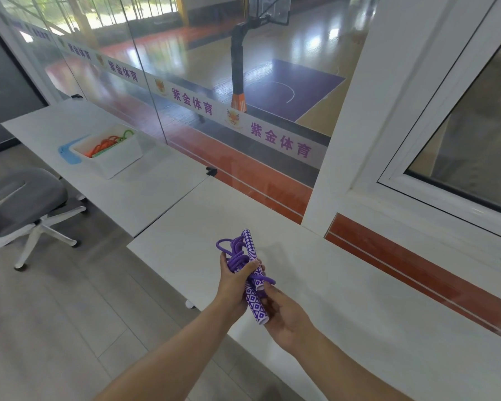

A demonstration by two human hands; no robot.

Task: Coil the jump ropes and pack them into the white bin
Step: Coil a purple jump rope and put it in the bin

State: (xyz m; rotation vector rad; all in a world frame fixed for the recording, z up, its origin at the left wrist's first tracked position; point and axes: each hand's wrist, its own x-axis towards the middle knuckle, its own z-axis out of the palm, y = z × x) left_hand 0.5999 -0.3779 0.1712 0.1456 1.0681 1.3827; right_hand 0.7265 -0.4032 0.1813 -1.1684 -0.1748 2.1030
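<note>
I see the left hand (234,280) gripping the purple jump rope (250,273), coiled, handles together; right hand (287,316) curls round the lower handle. Bare table (315,285) beneath. White bin (110,157) well apart, far left, holding an orange rope (102,146).

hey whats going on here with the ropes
A person is bundling a purple jump rope over the near white table. The left hand grips the coiled cord and patterned handles, while the right hand pinches the lower end near a loop of cord. The white bin sits farther off on the other table, already holding an orange rope and a green one. The purple rope is not yet packed.
</note>
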